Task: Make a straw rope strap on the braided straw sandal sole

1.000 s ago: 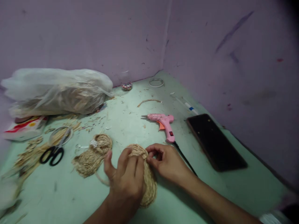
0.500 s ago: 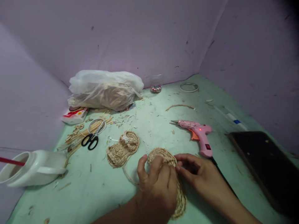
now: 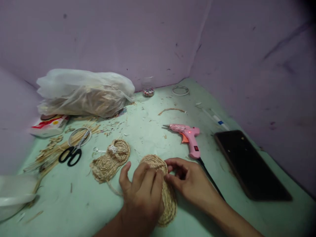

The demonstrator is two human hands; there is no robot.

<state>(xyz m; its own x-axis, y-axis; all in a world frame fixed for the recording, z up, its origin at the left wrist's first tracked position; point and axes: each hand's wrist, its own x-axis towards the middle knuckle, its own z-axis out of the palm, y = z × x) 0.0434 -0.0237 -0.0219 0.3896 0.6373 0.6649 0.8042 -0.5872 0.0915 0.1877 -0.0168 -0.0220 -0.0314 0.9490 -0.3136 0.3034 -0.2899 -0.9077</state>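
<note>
A small slipper of coiled, braided straw (image 3: 170, 205) lies on the green tabletop in front of me. My left hand (image 3: 144, 194) covers its middle, fingers bent down onto it and thumb apart on the left. At its right edge, my right hand (image 3: 189, 179) pinches the rim between thumb and fingers. What lies under my left fingertips is hidden. Left of my hands rests a second straw slipper (image 3: 102, 166), with a cluster of white beads (image 3: 113, 149) on its strap. A pink glue gun (image 3: 190, 136), its red light lit, lies beyond my right hand.
Black-handled scissors (image 3: 75, 151) and straw strips (image 3: 53, 161) lie left. Behind are a plastic bag (image 3: 86, 92), a jar of beads (image 3: 148, 92) and a ring (image 3: 180, 91). A phone (image 3: 249, 164) lies right; a white container (image 3: 16, 194) stands at the left edge.
The view has turned right, so everything sits further left in the picture. Both hands stay on the same straw slipper, with little visible change in their hold.
</note>
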